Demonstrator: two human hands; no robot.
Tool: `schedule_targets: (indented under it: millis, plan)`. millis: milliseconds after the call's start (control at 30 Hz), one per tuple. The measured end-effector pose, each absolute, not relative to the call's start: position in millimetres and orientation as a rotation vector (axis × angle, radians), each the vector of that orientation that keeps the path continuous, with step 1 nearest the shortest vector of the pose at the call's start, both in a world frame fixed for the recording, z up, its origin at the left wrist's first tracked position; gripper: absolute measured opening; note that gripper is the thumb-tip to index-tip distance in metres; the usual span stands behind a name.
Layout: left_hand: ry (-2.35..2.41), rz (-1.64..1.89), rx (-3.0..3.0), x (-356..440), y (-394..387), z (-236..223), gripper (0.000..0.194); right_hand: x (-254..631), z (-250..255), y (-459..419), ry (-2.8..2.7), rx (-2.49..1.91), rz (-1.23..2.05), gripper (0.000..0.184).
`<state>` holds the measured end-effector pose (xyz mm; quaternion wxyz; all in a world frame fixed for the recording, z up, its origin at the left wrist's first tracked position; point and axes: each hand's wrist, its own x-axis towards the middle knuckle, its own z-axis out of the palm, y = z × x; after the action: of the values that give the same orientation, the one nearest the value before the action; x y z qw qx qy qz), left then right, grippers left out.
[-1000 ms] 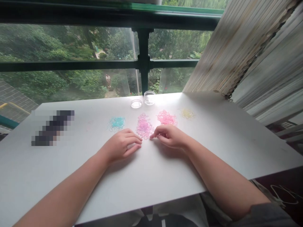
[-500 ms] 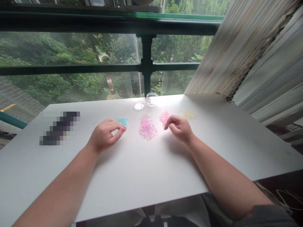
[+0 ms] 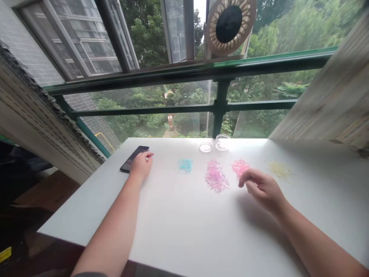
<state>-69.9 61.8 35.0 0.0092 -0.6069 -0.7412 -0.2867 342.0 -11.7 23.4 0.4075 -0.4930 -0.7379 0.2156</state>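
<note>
My left hand (image 3: 141, 165) is at the right edge of a dark phone (image 3: 131, 163), covering part of it. Its thumb and forefinger come together; anything between them is too small to make out. Near the front of a pink pile (image 3: 240, 167) hovers my right hand (image 3: 263, 190), fingers curled in and thumb close to the forefinger, and I cannot see whether it holds something. Thin, small pieces also form a purple-pink pile (image 3: 215, 177) in the middle, a blue pile (image 3: 185, 166) to its left and a pale yellow pile (image 3: 279, 169) at the right.
A clear round container (image 3: 223, 142) and a flat clear lid (image 3: 205, 147) stand at the back of the white table (image 3: 178, 219). Behind them runs a green window railing (image 3: 178, 79). Curtains hang at both sides, and boxes lie at the lower left.
My left hand has moved left from beside the blue pile to the phone. My right hand stays by the pink pile, its fingers slightly looser. The view has swung up and left.
</note>
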Motion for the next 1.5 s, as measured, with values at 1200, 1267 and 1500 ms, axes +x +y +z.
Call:
schedule_targets:
  millis: [1200,1267,1500]
  plan:
    - [-2.587,-0.425,-2.002,-46.2,50.5,39.4,0.019,343.9,15.3,-10.6,-1.992,-1.261,0.498,0.018]
    - [-2.568,-0.433,-2.019,-45.9,50.5,39.0,0.018,343.1,14.2,-10.7,-1.989,-1.269,0.511,0.018]
    - [-2.401,-0.561,-2.177,-29.3,48.7,37.7,0.018,333.4,17.3,-12.4,-1.977,-1.238,0.595,0.020]
